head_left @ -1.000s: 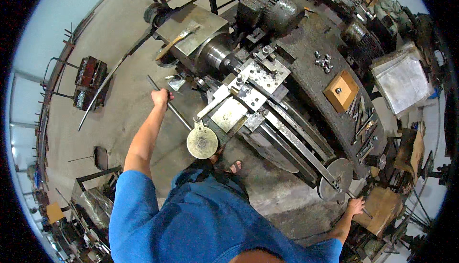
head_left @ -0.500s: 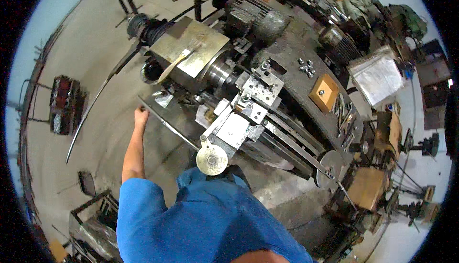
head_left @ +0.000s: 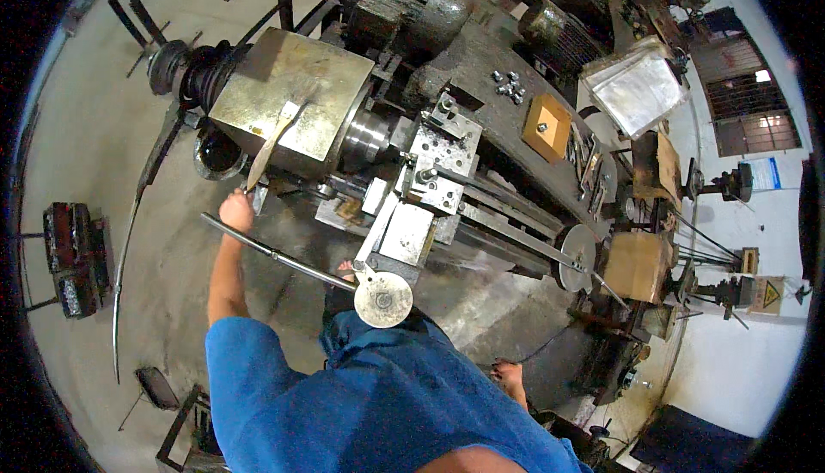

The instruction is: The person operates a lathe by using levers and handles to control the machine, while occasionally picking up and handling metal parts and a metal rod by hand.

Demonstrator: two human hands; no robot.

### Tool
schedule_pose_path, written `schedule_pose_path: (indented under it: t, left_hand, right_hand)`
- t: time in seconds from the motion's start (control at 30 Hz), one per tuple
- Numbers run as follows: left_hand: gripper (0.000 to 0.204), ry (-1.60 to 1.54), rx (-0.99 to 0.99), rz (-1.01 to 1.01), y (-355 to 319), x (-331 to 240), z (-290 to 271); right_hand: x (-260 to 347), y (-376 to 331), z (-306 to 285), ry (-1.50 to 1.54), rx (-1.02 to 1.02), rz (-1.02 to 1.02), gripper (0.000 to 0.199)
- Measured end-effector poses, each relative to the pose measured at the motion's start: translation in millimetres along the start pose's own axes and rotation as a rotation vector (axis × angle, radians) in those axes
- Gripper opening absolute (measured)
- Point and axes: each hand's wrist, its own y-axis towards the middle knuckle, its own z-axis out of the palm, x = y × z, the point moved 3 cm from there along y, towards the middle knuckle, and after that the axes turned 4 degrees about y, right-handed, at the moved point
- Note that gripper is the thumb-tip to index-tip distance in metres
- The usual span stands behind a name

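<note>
My left hand (head_left: 236, 211) is closed at the lower end of a brush's (head_left: 273, 140) pale wooden handle. The brush lies slanting across the metal headstock cover of a lathe (head_left: 301, 61). What the fingers grip is hidden. A long steel bar (head_left: 275, 254) slopes down from beside this hand to the round dial (head_left: 383, 299) at my waist. Right of the headstock are the chuck (head_left: 365, 136) and the drilled tool block (head_left: 445, 148). Low on the right, my right hand (head_left: 507, 375) hangs beside my body with curled fingers; what they hold, if anything, is too small to make out.
An open wooden box (head_left: 547, 128) and several small metal parts (head_left: 509, 85) lie on the bench behind the lathe, with wrenches (head_left: 589, 168) alongside. A handwheel (head_left: 574, 256) stands at the right end. Across the floor at left is a dark metal rack (head_left: 76, 258).
My left hand has moved from the steel bar's end up to the brush handle beside the headstock. My right hand has come into view. The whole view has shifted, with the lathe now farther left.
</note>
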Motion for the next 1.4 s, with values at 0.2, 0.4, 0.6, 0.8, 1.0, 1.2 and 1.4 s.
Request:
schedule_pose_path:
  t: [0.2,0.4,0.6,0.8,1.0,1.2,1.4]
  left_hand:
    - [0.021,-0.204,-0.058,-0.004,-13,-33,10]
    - [0.031,-0.008,0.076,0.064,-14,18,6]
    - [0.044,-0.252,0.039,0.01,-43,39,-25]
    - [0.029,-0.386,-0.334,-0.027,-76,128,-183]
    - [0.039,-0.104,-0.108,-0.458,-167,283,-232]
    - [0.051,-0.16,-0.381,-0.722,-213,190,-190]
    - [0.053,-0.081,-0.357,-0.811,-271,94,-180]
  right_hand:
    - [76,10,0,-0.222,-0.056,0.131,0.014]
    - [301,81,-27,-0.578,-0.337,-0.116,0.023]
    - [527,124,30,-0.338,-0.184,-0.507,0.031]
    - [660,127,153,-0.526,-0.005,-1.207,0.042]
    - [691,174,232,-0.965,0.168,-0.939,0.025]
    - [681,185,222,-0.922,0.17,-1.001,0.025]
    - [678,187,235,-0.992,0.215,-1.026,0.025]
